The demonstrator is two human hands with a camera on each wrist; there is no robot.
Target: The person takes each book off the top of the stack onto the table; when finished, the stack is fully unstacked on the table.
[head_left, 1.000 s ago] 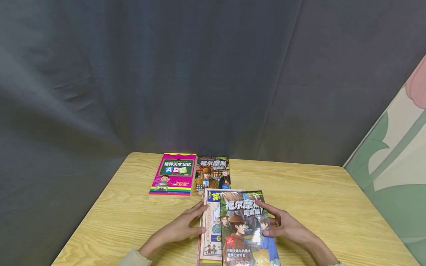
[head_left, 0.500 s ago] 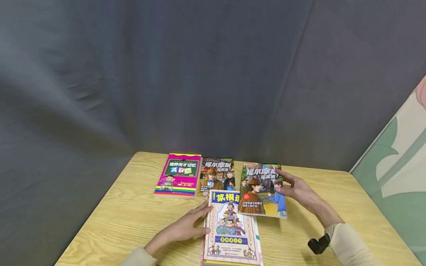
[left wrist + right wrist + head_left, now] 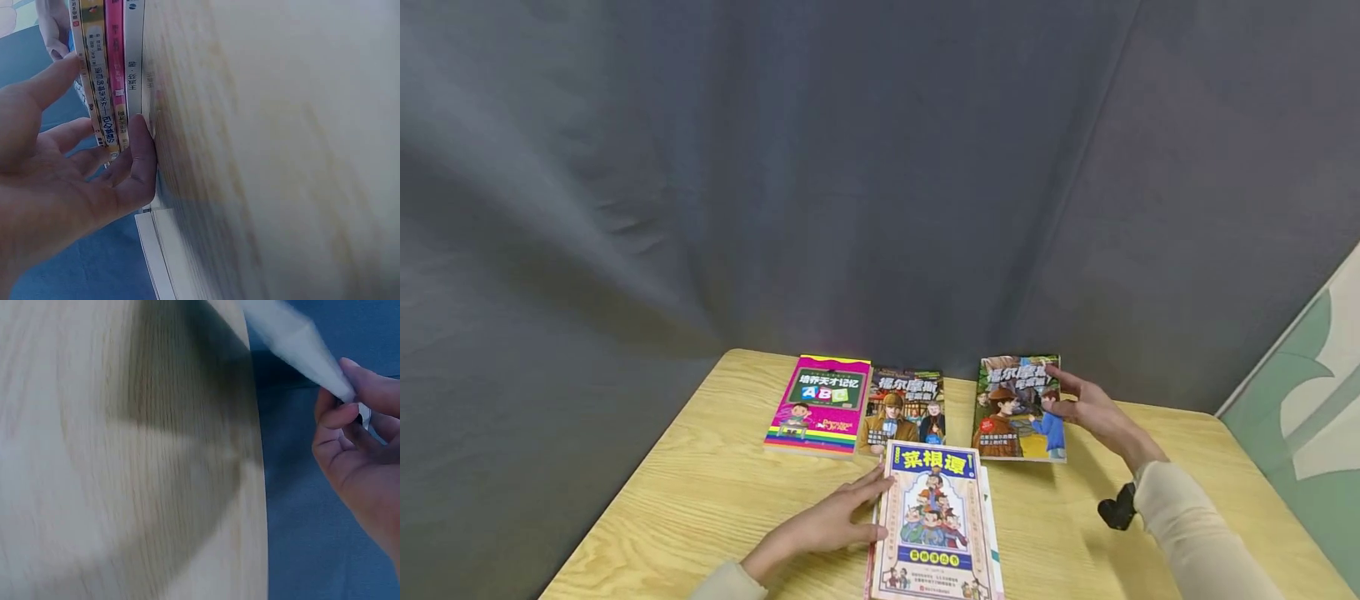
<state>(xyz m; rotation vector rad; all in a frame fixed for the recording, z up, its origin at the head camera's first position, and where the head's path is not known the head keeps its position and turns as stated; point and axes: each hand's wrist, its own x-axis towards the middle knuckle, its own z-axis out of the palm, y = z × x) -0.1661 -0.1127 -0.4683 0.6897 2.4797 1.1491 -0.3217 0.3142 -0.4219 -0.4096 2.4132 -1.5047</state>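
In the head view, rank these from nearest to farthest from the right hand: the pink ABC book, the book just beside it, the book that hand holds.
1. Held book: right side, pinched by the right hand.
2. Neighbouring book: middle, between the others.
3. Pink ABC book: leftmost, farthest.

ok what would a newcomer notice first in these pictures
Probably the bright pink ABC book at the back left of the table. Next, the dark illustrated book that the right hand holds above the table at back right, and the stack of books at the front, with the left hand against its left side.
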